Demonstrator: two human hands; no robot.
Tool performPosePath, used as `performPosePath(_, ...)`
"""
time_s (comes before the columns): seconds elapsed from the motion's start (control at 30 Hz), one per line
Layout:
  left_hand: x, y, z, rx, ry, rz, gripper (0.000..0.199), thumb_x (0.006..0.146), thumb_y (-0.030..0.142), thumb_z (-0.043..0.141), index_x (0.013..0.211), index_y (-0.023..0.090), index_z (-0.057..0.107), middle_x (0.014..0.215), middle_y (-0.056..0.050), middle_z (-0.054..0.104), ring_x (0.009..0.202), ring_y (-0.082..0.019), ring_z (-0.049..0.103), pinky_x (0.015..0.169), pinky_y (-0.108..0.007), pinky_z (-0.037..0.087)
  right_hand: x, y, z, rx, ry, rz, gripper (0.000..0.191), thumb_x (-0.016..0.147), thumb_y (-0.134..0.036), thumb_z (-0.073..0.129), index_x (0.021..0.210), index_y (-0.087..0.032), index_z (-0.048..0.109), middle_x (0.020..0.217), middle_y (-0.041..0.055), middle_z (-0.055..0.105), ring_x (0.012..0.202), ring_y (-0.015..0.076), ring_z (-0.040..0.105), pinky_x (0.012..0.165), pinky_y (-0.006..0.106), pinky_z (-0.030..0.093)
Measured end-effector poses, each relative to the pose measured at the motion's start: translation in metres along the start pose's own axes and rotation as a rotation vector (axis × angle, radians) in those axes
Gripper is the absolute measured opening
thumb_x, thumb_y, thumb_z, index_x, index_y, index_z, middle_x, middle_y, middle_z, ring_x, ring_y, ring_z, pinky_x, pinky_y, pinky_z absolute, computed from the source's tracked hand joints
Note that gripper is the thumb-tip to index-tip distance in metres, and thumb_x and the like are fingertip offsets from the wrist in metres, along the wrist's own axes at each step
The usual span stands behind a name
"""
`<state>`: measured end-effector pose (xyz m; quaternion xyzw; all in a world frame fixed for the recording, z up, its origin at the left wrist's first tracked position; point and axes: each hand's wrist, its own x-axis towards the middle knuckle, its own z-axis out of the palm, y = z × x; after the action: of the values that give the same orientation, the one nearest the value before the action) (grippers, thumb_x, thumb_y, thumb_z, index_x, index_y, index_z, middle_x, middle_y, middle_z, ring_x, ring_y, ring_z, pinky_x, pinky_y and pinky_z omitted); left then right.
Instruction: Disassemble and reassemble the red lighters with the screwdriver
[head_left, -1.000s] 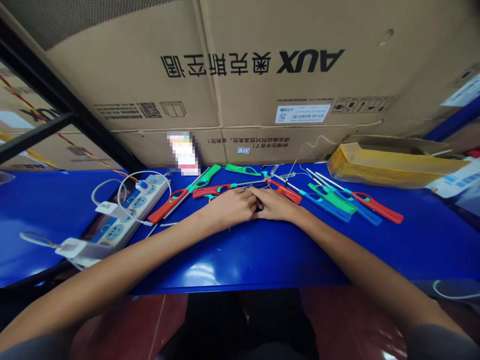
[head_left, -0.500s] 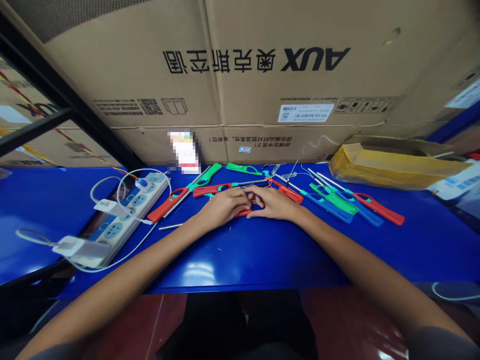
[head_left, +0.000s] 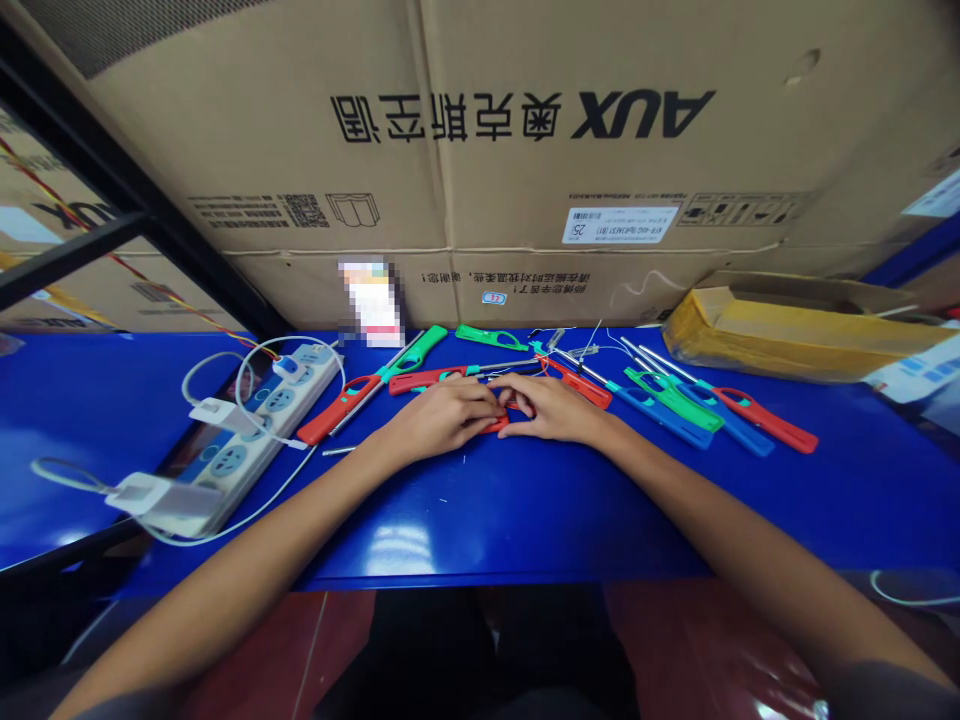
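My left hand and my right hand meet over the table's middle, fingers curled around a red lighter casing. Most of that piece is hidden by my fingers. Just behind them lies a red long-necked lighter, and a red lighter handle sits beyond my right hand. To the left, a red lighter and a green lighter overlap. On the right, a blue lighter, a green handle piece and a red lighter lie in a cluster. A green casing rests farther back.
A white power strip with chargers and cables occupies the left of the blue table. A pixelated phone-like object leans at the back against the large cardboard sheet. A yellow-taped cardboard box stands back right.
The view has shifted slightly. Both hands stay together on the red casing, with only small finger movements; the lighters around them lie as before.
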<state>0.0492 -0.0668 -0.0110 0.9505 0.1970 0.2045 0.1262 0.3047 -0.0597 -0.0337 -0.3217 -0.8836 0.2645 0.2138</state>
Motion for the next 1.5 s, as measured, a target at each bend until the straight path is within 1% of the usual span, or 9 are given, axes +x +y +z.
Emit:
performPosePath(0.33, 0.002, 0.007, -0.005, 0.078, -0.048, -0.001, 0.025, 0.111, 0.024, 0.054, 0.121, 0.017, 0.076, 0.112, -0.009, 0.079, 0.107, -0.023, 0.072, 0.097, -0.041, 0.054, 0.001, -0.002, -0.001, -0.008, -0.010, 0.000, 0.065, 0.088, -0.043, 0.087, 0.144, -0.024, 0.059, 0.113, 0.0053, 0.080, 0.089, 0.0209, 0.073, 0.079, 0.034, 0.054)
performPosePath(0.57, -0.003, -0.004, -0.022, 0.216, 0.023, -0.154, 0.032, 0.110, 0.028, 0.051, 0.107, 0.015, 0.080, 0.096, -0.011, 0.075, 0.093, -0.024, 0.066, 0.087, -0.040, 0.051, -0.002, -0.003, -0.003, -0.060, -0.013, 0.000, 0.065, 0.089, -0.042, 0.086, 0.145, -0.024, 0.059, 0.118, 0.0041, 0.080, 0.087, 0.0198, 0.072, 0.078, 0.034, 0.054)
performPosePath(0.77, -0.009, -0.016, -0.037, 0.203, -0.132, -0.202, 0.025, 0.104, 0.031, 0.062, 0.112, 0.015, 0.080, 0.101, -0.011, 0.076, 0.098, -0.026, 0.066, 0.092, -0.041, 0.050, -0.002, -0.004, -0.009, -0.053, 0.015, -0.009, 0.069, 0.087, -0.050, 0.087, 0.147, -0.026, 0.061, 0.116, 0.0054, 0.079, 0.091, 0.0219, 0.072, 0.081, 0.037, 0.056)
performPosePath(0.9, -0.014, -0.018, -0.047, 0.187, -0.163, -0.227, 0.024, 0.101, 0.029, 0.066, 0.114, 0.016, 0.080, 0.105, -0.010, 0.077, 0.101, -0.024, 0.067, 0.096, -0.039, 0.050, -0.002, -0.004, -0.012, -0.041, 0.052, -0.023, 0.062, 0.089, -0.050, 0.086, 0.143, -0.027, 0.064, 0.118, 0.0061, 0.078, 0.096, 0.0238, 0.073, 0.086, 0.039, 0.057)
performPosePath(1.03, -0.018, -0.020, -0.046, 0.293, -0.224, -0.241, 0.023, 0.097, 0.030, 0.069, 0.110, 0.015, 0.081, 0.100, -0.010, 0.078, 0.099, -0.026, 0.068, 0.095, -0.040, 0.051, -0.002, -0.002, -0.013, -0.054, 0.058, -0.073, 0.049, 0.092, -0.049, 0.083, 0.133, -0.027, 0.069, 0.122, 0.0071, 0.076, 0.109, 0.0256, 0.072, 0.097, 0.041, 0.056)
performPosePath(1.17, -0.020, -0.023, -0.041, 0.287, -0.253, -0.253, 0.019, 0.094, 0.030, 0.073, 0.106, 0.018, 0.082, 0.096, -0.009, 0.078, 0.099, -0.026, 0.070, 0.092, -0.040, 0.053, -0.004, 0.000, -0.014, -0.084, 0.013, -0.123, 0.041, 0.093, -0.053, 0.081, 0.123, -0.027, 0.074, 0.121, 0.0077, 0.070, 0.112, 0.0263, 0.068, 0.097, 0.043, 0.055)
performPosePath(1.33, -0.021, -0.027, -0.055, 0.145, -0.181, -0.329, 0.019, 0.092, 0.028, 0.072, 0.105, 0.018, 0.080, 0.103, -0.008, 0.080, 0.094, -0.024, 0.072, 0.086, -0.036, 0.055, -0.005, 0.000, -0.014, -0.094, -0.018, -0.132, 0.040, 0.091, -0.052, 0.083, 0.122, -0.029, 0.075, 0.121, 0.0077, 0.062, 0.111, 0.0271, 0.064, 0.098, 0.044, 0.055)
performPosePath(1.43, -0.023, -0.033, -0.067, -0.053, -0.074, -0.381, 0.025, 0.093, 0.036, 0.071, 0.110, 0.019, 0.078, 0.106, -0.006, 0.079, 0.091, -0.021, 0.073, 0.081, -0.032, 0.055, -0.005, 0.000, -0.013, -0.077, -0.016, -0.129, 0.054, 0.087, -0.052, 0.087, 0.133, -0.031, 0.069, 0.132, 0.0095, 0.057, 0.120, 0.0300, 0.061, 0.105, 0.048, 0.054)
performPosePath(1.5, -0.024, -0.035, -0.071, -0.183, 0.012, -0.421, 0.028, 0.092, 0.041, 0.074, 0.107, 0.018, 0.077, 0.101, -0.005, 0.078, 0.089, -0.019, 0.073, 0.078, -0.030, 0.054, -0.005, 0.000, -0.012, -0.085, -0.005, -0.142, 0.052, 0.086, -0.052, 0.087, 0.130, -0.030, 0.070, 0.137, 0.0108, 0.054, 0.125, 0.0310, 0.058, 0.108, 0.050, 0.053)
